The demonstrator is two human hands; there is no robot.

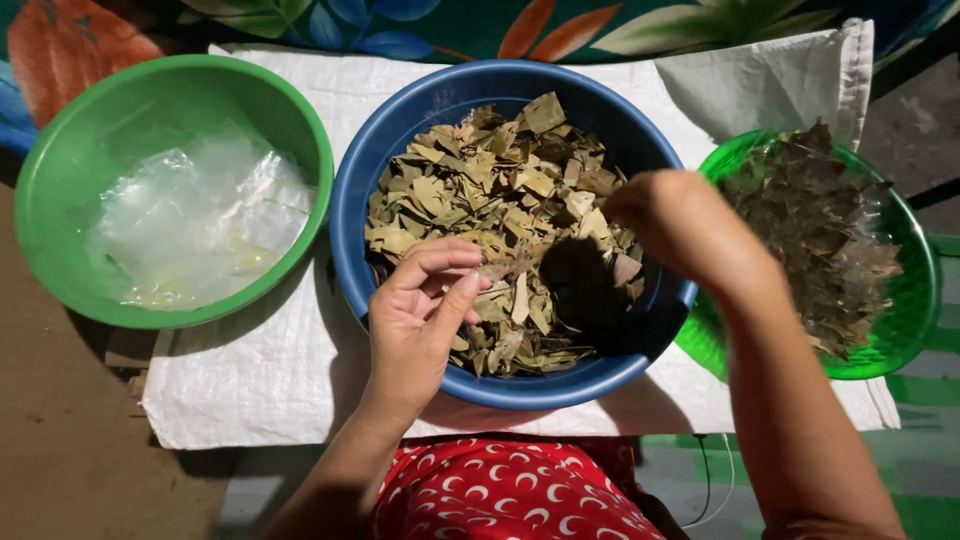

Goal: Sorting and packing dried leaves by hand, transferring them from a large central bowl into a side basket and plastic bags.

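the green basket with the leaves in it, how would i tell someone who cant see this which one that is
Start at the big blue basin of pale dried leaves in the middle of the white woven sack. The green mesh basket sits just right of it, beyond the right hand. Unlike the solid green bowl on the left, holding clear plastic, it is see-through and heaped with darker brown leaves.

Olive-tan leaves (500, 215) are filling a blue bowl (360, 200); a green bowl (60, 150), white sack cloth (280, 390) and red crescent-patterned fabric (500, 495) are showing.

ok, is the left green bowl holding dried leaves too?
No, the left green bowl holds only clear plastic bags; the dried leaves sit in the blue basin.
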